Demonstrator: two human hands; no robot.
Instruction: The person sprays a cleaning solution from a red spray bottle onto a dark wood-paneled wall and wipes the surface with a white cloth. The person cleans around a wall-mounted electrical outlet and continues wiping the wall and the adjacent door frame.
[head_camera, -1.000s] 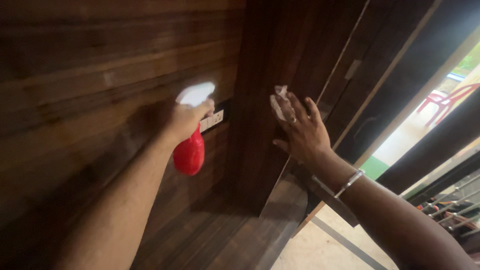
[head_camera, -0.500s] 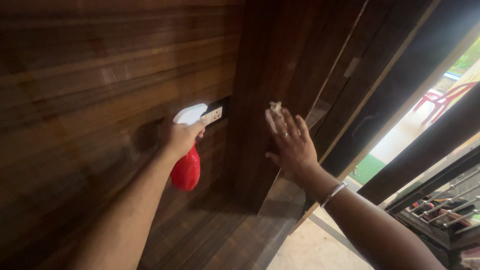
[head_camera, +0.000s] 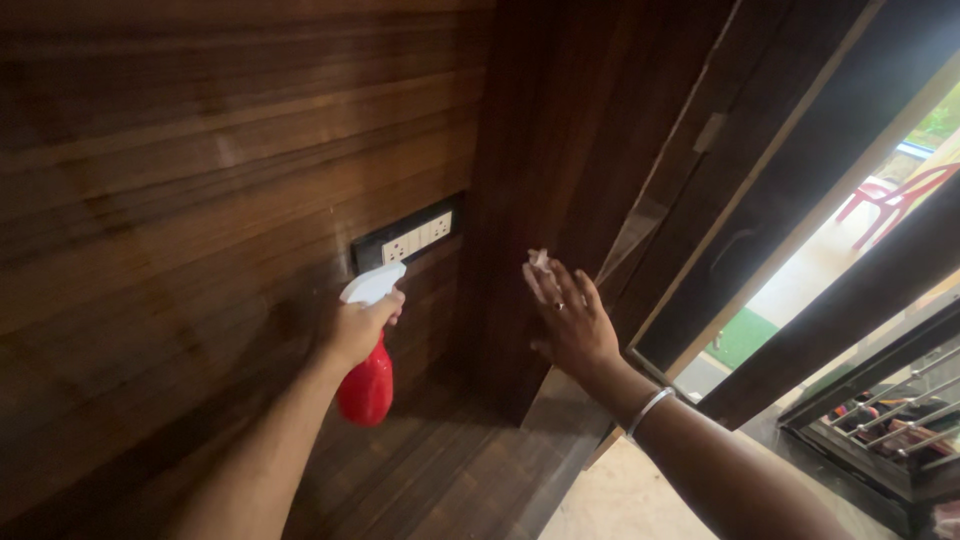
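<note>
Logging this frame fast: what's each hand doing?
Left hand: closed around red plastic spray bottle.
Right hand: open flat, pressing small white cloth against dark wooden panel.

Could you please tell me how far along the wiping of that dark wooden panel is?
Done: nothing on the wood shows it. In hand: the right hand presses a white cloth flat to the panel; the left hand holds a red spray bottle. Left: cannot tell.

A red spray bottle (head_camera: 368, 385) with a white trigger head (head_camera: 372, 284) hangs nearly upright in the left hand (head_camera: 355, 328), just below a wall socket plate. A small crumpled white cloth (head_camera: 538, 260) is pressed flat against a dark wooden panel under the right hand (head_camera: 567, 320).
</note>
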